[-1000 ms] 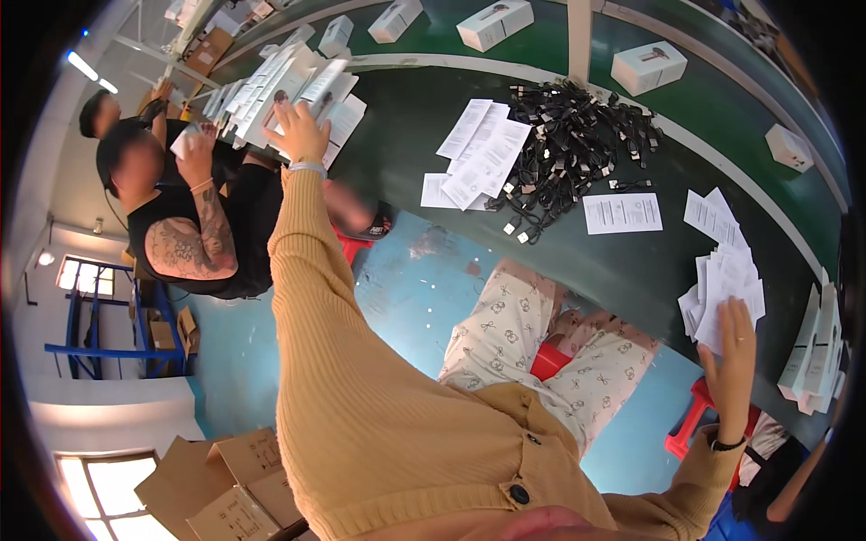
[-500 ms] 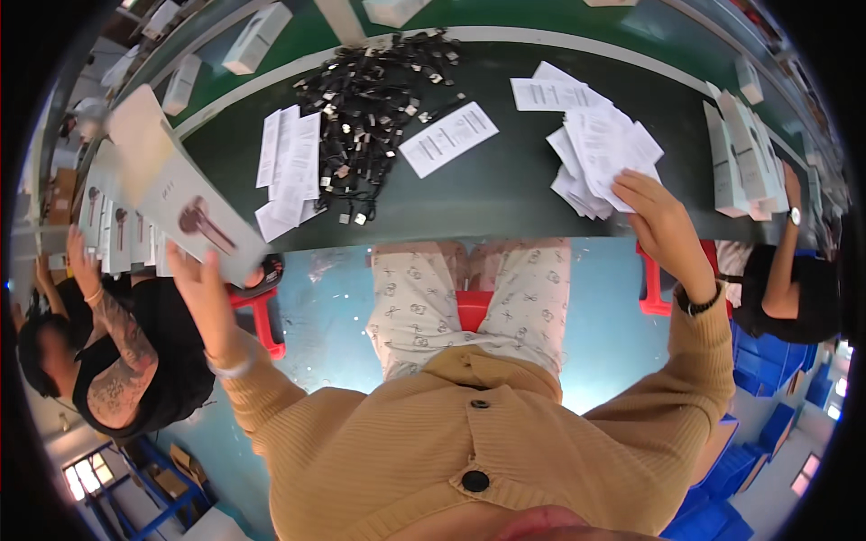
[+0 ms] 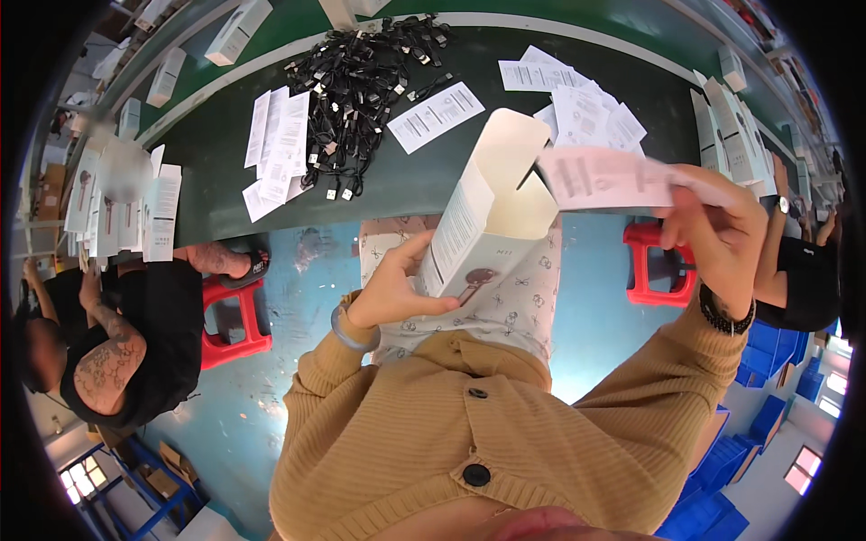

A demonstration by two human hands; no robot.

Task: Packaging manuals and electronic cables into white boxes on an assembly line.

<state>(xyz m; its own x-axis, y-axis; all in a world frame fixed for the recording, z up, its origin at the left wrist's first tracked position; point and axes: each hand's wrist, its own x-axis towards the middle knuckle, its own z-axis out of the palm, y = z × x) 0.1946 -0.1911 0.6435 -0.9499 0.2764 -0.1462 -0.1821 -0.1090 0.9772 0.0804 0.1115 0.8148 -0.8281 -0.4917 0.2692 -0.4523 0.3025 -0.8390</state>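
The left hand [image 3: 392,293] grips a tall, smooth white cardboard box [image 3: 487,212], its top open; the right hand [image 3: 717,234] pinches a thin paper leaflet [image 3: 600,176].

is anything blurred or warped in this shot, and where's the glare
Head view: the paper leaflet in the right hand is motion-smeared; the open white box in the left hand stays sharp. The table edge bows from fisheye distortion, black corners. The stacked boxes look washed out.

White box [image 3: 492,212] tilted, top flap open, over the lap; printed paper slip [image 3: 600,178], kinda blurry, right at its opening.
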